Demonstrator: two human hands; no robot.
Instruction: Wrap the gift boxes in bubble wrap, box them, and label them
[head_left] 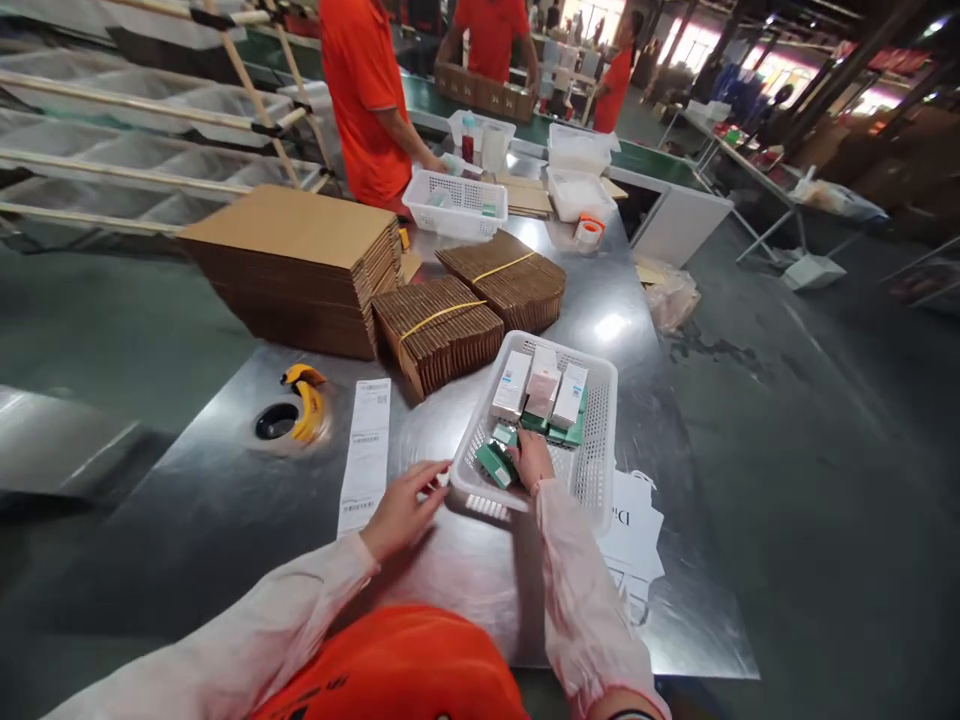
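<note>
In front of me stands a white perforated plastic basket holding several small cartons. Two white cartons and a pinkish one lie at its far end, on top of green boxes. My right hand reaches inside, its fingers closed at a small tilted green box near the left wall; part of the grip is hidden. Beside the basket's near left corner is my left hand, fingers loosely bent and apart, tips at the rim, with nothing visible in it.
A strip of printed labels lies left, by a yellow-handled tool at a round table hole. Behind are banded cardboard bundles and a tall cardboard stack. White paper bags lie right. A co-worker stands beyond.
</note>
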